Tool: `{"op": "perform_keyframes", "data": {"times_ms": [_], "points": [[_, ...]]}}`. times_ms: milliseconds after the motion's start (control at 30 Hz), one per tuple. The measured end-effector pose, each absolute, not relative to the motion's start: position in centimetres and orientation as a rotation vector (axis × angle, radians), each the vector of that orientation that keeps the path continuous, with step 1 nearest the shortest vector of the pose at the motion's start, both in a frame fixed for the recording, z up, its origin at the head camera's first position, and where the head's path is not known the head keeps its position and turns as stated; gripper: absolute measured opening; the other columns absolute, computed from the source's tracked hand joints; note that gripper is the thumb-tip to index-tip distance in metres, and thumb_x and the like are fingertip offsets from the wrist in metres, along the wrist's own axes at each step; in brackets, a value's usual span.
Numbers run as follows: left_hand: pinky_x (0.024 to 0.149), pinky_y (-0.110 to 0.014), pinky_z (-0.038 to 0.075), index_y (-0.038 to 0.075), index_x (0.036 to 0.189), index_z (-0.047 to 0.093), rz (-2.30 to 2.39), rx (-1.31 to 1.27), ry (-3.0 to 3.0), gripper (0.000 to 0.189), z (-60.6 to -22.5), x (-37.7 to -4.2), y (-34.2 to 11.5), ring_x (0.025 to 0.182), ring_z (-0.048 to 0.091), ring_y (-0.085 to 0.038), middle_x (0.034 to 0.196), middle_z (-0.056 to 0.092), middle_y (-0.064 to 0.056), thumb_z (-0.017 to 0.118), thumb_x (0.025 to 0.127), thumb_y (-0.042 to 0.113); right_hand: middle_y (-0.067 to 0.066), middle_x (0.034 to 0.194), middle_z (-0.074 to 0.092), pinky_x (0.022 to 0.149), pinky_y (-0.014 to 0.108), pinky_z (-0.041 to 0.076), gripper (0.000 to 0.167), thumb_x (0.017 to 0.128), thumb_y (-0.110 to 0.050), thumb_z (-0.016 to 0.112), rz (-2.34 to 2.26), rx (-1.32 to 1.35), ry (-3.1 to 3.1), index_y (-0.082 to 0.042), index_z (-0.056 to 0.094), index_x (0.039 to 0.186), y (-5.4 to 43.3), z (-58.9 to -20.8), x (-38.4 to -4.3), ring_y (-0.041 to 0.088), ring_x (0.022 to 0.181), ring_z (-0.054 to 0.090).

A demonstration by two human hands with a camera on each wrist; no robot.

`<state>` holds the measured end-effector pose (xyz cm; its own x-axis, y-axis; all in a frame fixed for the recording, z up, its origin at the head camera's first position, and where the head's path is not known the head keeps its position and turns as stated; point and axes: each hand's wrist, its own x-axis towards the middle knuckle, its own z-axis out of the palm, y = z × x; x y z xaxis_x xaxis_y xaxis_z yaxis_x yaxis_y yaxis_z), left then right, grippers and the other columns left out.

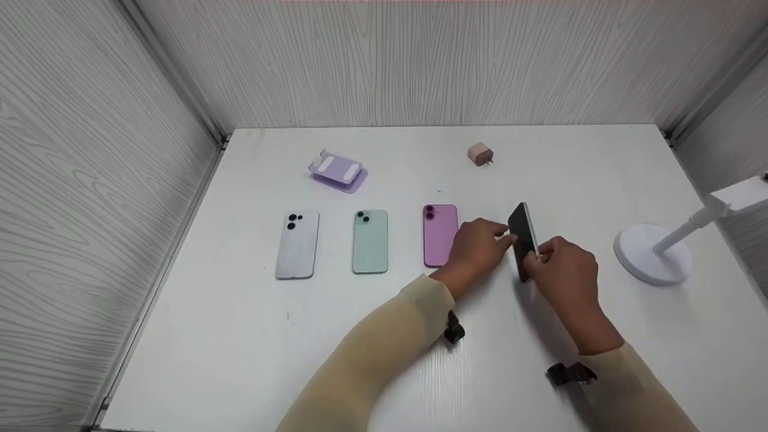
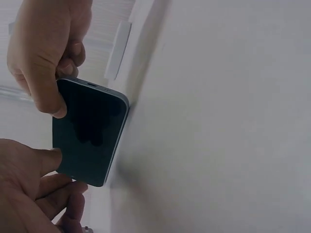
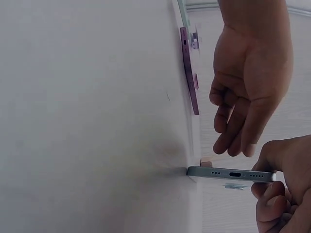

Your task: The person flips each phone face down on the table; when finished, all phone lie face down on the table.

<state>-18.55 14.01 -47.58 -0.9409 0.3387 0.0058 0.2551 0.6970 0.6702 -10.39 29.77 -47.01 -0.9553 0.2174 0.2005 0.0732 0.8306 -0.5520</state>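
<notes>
A phone (image 1: 523, 243) with a dark screen and pale frame stands tilted on its long edge, low at the table. My right hand (image 1: 564, 273) pinches its upper edge near the port end, the thumb on the screen. My left hand (image 1: 480, 246) is beside the screen at the far end, fingers loosely extended; the right wrist view shows a small gap between its fingertips and the phone (image 3: 231, 173). Left of it lies a pink phone (image 1: 438, 231), back up, partly covered by my left hand in the head view. The dark screen (image 2: 90, 126) faces the left wrist camera.
A mint phone (image 1: 370, 243) and a white phone (image 1: 298, 246) lie back up further left. Behind them sits a purple folding phone stand (image 1: 339, 170). A charger plug (image 1: 480, 153) is at the back, and a white round-based stand (image 1: 651, 255) is on the right.
</notes>
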Motion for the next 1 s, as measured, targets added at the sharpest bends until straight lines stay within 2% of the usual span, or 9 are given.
{"op": "perform_keyframes", "data": {"times_ms": [200,367,500,700,800,1000], "points": [[0.102,-0.027,0.058,0.021,0.132,0.081,1.263,0.291,2.739,0.036,-46.4,-19.1,14.8,0.121,0.074,-0.01,0.124,0.082,0.005,0.073,0.105,0.043,0.019,0.082,0.076,0.062,0.036,0.044,0.026,0.096,-0.021,0.073,0.786,-0.207,-2.765,0.005,0.074,0.097,29.0,-47.0,-9.9,0.031,0.07,0.067],[0.083,-0.025,0.058,0.018,0.123,0.085,1.335,0.197,2.714,0.038,-46.0,-19.1,15.3,0.101,0.072,-0.009,0.112,0.082,0.005,0.076,0.101,0.049,0.017,0.08,0.074,0.062,0.039,0.044,0.023,0.096,-0.02,0.076,0.769,-0.168,-2.761,0.004,0.074,0.094,28.4,-47.1,-9.5,0.031,0.069,0.065],[0.075,-0.024,0.054,0.019,0.116,0.087,1.332,0.14,2.719,0.037,-46.0,-19.2,15.5,0.091,0.067,-0.007,0.107,0.081,0.005,0.079,0.099,0.05,0.013,0.076,0.071,0.061,0.04,0.044,0.02,0.094,-0.018,0.075,0.757,-0.129,-2.753,0.001,0.072,0.089,28.0,-47.1,-9.2,0.03,0.066,0.063],[0.062,-0.023,0.049,0.021,0.093,0.086,1.347,0.106,2.707,0.026,-45.9,-19.2,15.6,0.076,0.064,-0.007,0.08,0.074,0.012,0.082,0.097,0.046,0.011,0.072,0.067,0.06,0.041,0.044,0.02,0.093,-0.017,0.076,0.738,-0.069,-2.759,0.001,0.07,0.086,27.5,-47.0,-8.9,0.028,0.063,0.06],[0.06,-0.023,0.047,0.021,0.085,0.083,1.333,0.105,2.719,0.027,-45.9,-19.2,15.5,0.073,0.063,-0.008,0.074,0.07,0.013,0.082,0.097,0.045,0.011,0.073,0.066,0.061,0.041,0.045,0.02,0.093,-0.016,0.077,0.736,-0.055,-2.759,0.001,0.069,0.085,27.3,-47.0,-8.8,0.027,0.064,0.059],[0.062,-0.025,0.047,0.023,0.073,0.077,1.256,0.116,2.766,0.032,-46.1,-19.2,15.5,0.071,0.062,-0.009,0.072,0.069,0.012,0.078,0.1,0.04,0.012,0.075,0.067,0.064,0.047,0.05,0.021,0.092,-0.017,0.079,0.71,-0.006,-2.758,0.001,0.07,0.086,27.1,-47.4,-8.8,0.029,0.066,0.062]]}}
